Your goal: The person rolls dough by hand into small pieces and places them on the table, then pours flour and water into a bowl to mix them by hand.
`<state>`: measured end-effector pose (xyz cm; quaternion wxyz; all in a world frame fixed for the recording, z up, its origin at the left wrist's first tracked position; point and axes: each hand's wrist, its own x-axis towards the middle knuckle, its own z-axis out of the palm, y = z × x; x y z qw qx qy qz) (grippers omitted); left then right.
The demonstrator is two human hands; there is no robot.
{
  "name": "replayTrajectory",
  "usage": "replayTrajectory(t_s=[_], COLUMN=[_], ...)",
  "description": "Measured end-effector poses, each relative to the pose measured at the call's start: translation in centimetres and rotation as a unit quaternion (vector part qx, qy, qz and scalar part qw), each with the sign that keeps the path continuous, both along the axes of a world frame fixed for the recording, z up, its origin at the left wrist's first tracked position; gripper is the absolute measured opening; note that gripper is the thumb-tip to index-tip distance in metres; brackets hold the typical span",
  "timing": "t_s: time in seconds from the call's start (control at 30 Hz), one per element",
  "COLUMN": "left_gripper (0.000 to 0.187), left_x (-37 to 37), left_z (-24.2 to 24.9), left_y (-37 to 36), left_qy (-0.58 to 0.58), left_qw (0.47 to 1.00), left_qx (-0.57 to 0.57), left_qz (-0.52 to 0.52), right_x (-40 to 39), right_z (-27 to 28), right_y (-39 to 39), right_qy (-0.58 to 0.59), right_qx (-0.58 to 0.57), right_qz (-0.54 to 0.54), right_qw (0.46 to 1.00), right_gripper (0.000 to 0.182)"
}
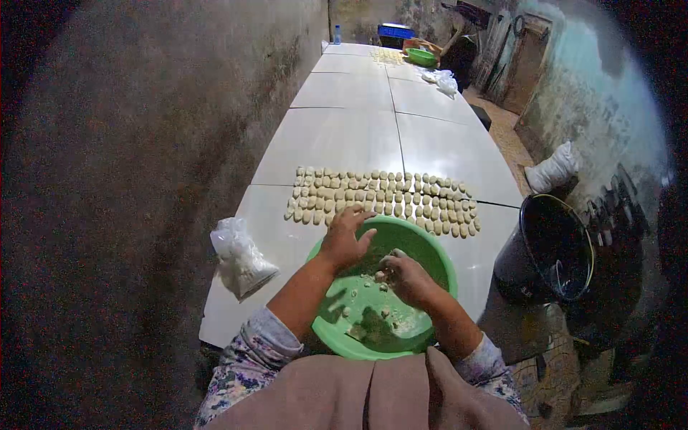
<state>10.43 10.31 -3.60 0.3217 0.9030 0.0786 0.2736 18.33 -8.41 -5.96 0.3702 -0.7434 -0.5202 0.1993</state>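
Note:
A wide green basin (443, 259) sits at the table's near edge, against my body. Flour and several small dough crumbs (385, 314) lie on its bottom. My left hand (347, 238) is over the basin's far left rim, its fingers apart and nothing visible in them. Inside the basin, my right hand (408, 278) has its fingers curled together around a small pale piece of dough (380, 276), partly hidden by the fingertips. Just beyond the basin, several rows of small oval dough pieces (383, 195) lie on the white table (344, 140).
A clear plastic bag of white powder (242, 261) lies left of the basin. On the right stands a dark bucket (527, 251); a white sack (553, 168) is behind it. Another green basin (421, 57), a blue crate (395, 32) and a bottle (337, 34) are at the far end.

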Motion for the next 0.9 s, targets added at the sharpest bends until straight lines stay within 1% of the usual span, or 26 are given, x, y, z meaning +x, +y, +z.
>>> replayTrajectory(t_s=[0.03,0.07,0.1,0.13,0.17,0.2,0.27,0.3,0.37,0.4,0.47,0.53,0.6,0.63,0.67,0.7,0.73,0.8,0.83,0.87,0.9], left_gripper=[0.032,0.032,0.029,0.028,0.024,0.024,0.022,0.022,0.022,0.023,0.024,0.024,0.025,0.028,0.031,0.038,0.038,0.050,0.058,0.058,0.049], left_x=[0.2,0.1,-0.1,-0.2,-0.2,-0.3,-0.7,-0.7,-0.7,-0.9,-0.7,-1.0,-0.8,-0.8,-0.8,-0.7,-0.8,-0.9,-1.0,-1.1,-1.4], left_z=[-0.1,-0.4,-0.3,-0.2,-0.2,0.0,0.3,0.3,0.2,0.2,0.2,0.5,-0.1,0.0,0.0,-0.5,-1.1,-1.5,-1.5,-1.4,-0.9], left_y=[0.0,0.0,-0.2,-0.3,-0.3,-0.5,-0.8,-0.7,-0.5,-0.5,-0.5,-0.7,-0.4,-0.6,-0.7,-0.6,-0.6,-1.0,-1.0,-1.0,-1.1], left_qy=[-0.062,-0.061,-0.007,0.047,0.055,0.055,0.078,0.063,0.078,0.095,0.106,0.127,0.142,0.143,0.145,0.102,0.102,0.108,0.137,0.137,0.168], left_qw=[0.998,0.998,0.997,0.985,0.982,0.982,0.986,0.985,0.984,0.981,0.981,0.974,0.970,0.968,0.965,0.958,0.958,0.927,0.951,0.951,0.932], left_qx=[0.028,0.033,-0.054,-0.139,-0.151,-0.148,-0.120,-0.130,-0.134,-0.140,-0.137,-0.154,-0.163,-0.176,-0.188,-0.213,-0.213,-0.297,-0.208,-0.207,-0.243], left_qz=[-0.008,-0.010,-0.048,-0.086,-0.101,-0.103,-0.082,-0.093,-0.091,-0.090,-0.092,-0.106,-0.110,-0.109,-0.109,-0.161,-0.161,-0.204,-0.183,-0.183,-0.212], right_x=[-0.5,-0.9,-1.4,-1.4,-0.5,-0.2,0.0,0.2,0.6,0.5,0.4,0.5,0.2,0.1,0.3,0.4,0.5,0.7,0.6,0.6,0.6], right_z=[2.0,3.0,3.8,4.2,2.9,2.7,2.4,2.1,1.9,2.2,3.3,3.0,3.7,3.9,3.9,3.8,3.8,3.7,3.5,3.4,3.6], right_y=[-0.2,-0.2,-0.1,-0.1,-0.7,-0.6,-0.5,-0.5,-0.3,-0.4,-0.6,-0.3,-0.4,-0.5,-0.4,-0.4,-0.3,-0.2,-0.2,-0.1,-0.1], right_qy=[-0.066,-0.064,0.208,0.464,0.253,0.253,0.191,0.192,0.049,0.050,0.096,0.098,0.127,0.127,0.127,0.123,0.120,0.116,0.139,0.163,0.159], right_qx=[0.009,0.014,-0.004,-0.022,0.005,0.009,0.003,0.003,0.053,0.052,0.060,0.080,0.075,0.081,0.080,0.082,0.084,0.088,0.102,0.115,0.138], right_qz=[-0.001,-0.003,-0.077,-0.142,-0.019,-0.020,0.008,0.009,0.008,0.010,-0.025,-0.021,-0.051,-0.049,-0.048,-0.041,-0.035,-0.030,-0.041,-0.053,-0.047], right_qw=[0.998,0.998,0.975,0.874,0.967,0.967,0.981,0.981,0.997,0.997,0.993,0.992,0.988,0.987,0.988,0.988,0.989,0.989,0.984,0.978,0.976], right_gripper=[0.015,0.015,0.015,0.016,0.014,0.014,0.018,0.018,0.025,0.025,0.031,0.031,0.032,0.026,0.026,0.025,0.024,0.023,0.023,0.024,0.027])
